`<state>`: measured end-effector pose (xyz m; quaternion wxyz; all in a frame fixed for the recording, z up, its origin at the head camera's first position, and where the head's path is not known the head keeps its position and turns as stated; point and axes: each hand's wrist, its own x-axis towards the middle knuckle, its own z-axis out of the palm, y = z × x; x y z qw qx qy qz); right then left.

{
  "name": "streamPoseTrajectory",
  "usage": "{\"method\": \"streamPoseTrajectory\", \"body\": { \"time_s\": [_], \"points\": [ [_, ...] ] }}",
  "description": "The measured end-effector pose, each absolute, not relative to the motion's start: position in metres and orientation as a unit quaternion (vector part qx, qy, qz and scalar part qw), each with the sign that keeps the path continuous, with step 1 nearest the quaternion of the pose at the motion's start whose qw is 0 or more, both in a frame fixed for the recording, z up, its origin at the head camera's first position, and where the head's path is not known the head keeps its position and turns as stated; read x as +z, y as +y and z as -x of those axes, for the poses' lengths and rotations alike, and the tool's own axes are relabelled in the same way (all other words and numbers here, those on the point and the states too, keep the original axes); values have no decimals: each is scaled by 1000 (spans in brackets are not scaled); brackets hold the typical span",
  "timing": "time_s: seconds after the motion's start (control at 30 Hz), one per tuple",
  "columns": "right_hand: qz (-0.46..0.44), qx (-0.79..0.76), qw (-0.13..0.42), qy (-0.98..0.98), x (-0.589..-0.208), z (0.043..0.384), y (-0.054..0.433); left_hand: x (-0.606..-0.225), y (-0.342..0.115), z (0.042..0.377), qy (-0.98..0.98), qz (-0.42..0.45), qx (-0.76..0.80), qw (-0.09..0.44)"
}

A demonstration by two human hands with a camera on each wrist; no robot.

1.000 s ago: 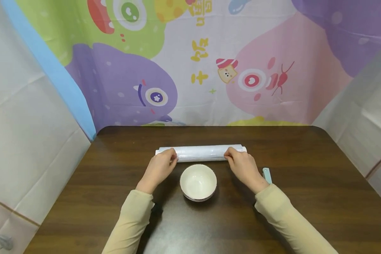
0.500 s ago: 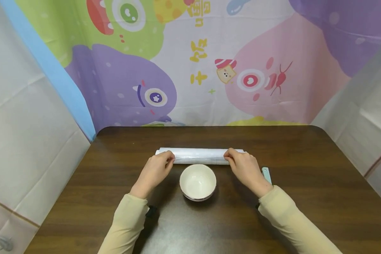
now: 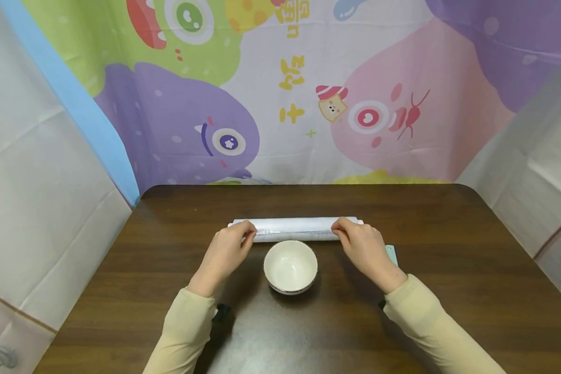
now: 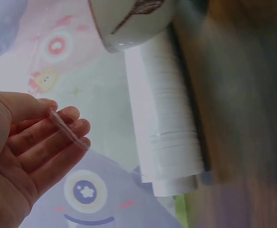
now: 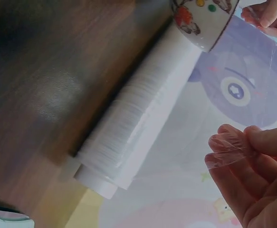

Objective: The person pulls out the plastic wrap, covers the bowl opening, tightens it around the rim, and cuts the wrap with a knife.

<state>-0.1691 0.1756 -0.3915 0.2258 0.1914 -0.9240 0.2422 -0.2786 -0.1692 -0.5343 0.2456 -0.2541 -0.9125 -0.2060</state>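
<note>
A roll of cling film (image 3: 292,224) lies crosswise on the table, white core ends showing. My left hand (image 3: 224,252) pinches one corner of the loose film edge; in the left wrist view, clear film (image 4: 68,128) bunches between thumb and fingers. At the other corner my right hand (image 3: 364,253) pinches the film too, and a clear strip (image 5: 228,154) lies across its fingers in the right wrist view. The edge is stretched between both hands, lifted off the roll. Between my forearms, just in front of the roll, stands an upright white bowl (image 3: 290,267) with painted decoration outside.
A light-blue object (image 3: 391,254), perhaps a handle, lies beyond my right wrist, partly hidden by it. The dark wooden table (image 3: 280,332) ends at a cartoon-printed curtain (image 3: 299,150) behind. Pale panels (image 3: 51,208) flank both sides.
Both hands have drawn slightly apart with the film edge, the left one moving left and a little nearer. The roll has shifted slightly towards the bowl. The bowl has stayed in place.
</note>
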Motion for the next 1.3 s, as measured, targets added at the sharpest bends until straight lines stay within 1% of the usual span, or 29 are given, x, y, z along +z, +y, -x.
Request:
{"method": "streamPoseTrajectory", "body": {
  "time_s": [0.13, 0.4, 0.53, 0.6, 0.63, 0.7, 0.73, 0.83, 0.87, 0.93, 1.07, 1.3],
  "points": [
    [-190, 246, 234, -921, -390, 165, 175, -535, -172, 277, -907, 257, -205, 261],
    [-190, 260, 245, -915, -385, 159, 173, -524, -171, 267, -898, 253, -247, 263],
    [-200, 275, 260, -904, -388, 163, 176, -527, -171, 271, -894, 253, -254, 268],
    [-209, 279, 274, -896, -396, 169, 181, -527, -170, 272, -890, 252, -256, 282],
    [-217, 288, 289, -887, -409, 178, 186, -518, -168, 266, -888, 254, -258, 283],
    [-225, 286, 303, -881, -418, 184, 191, -499, -163, 252, -880, 261, -258, 302],
    [-227, 285, 308, -879, -420, 184, 192, -480, -158, 239, -879, 263, -260, 302],
    [-213, 284, 301, -885, -404, 174, 188, -421, -142, 196, -882, 262, -253, 299],
    [-205, 277, 288, -894, -389, 163, 182, -408, -139, 186, -882, 261, -250, 301],
    [-191, 278, 273, -901, -374, 152, 177, -384, -132, 166, -887, 254, -248, 294],
    [-185, 284, 258, -905, -365, 141, 172, -379, -133, 156, -885, 245, -261, 298],
    [-207, 279, 272, -898, -363, 131, 168, -379, -138, 149, -873, 255, -261, 322]
  ]
}}
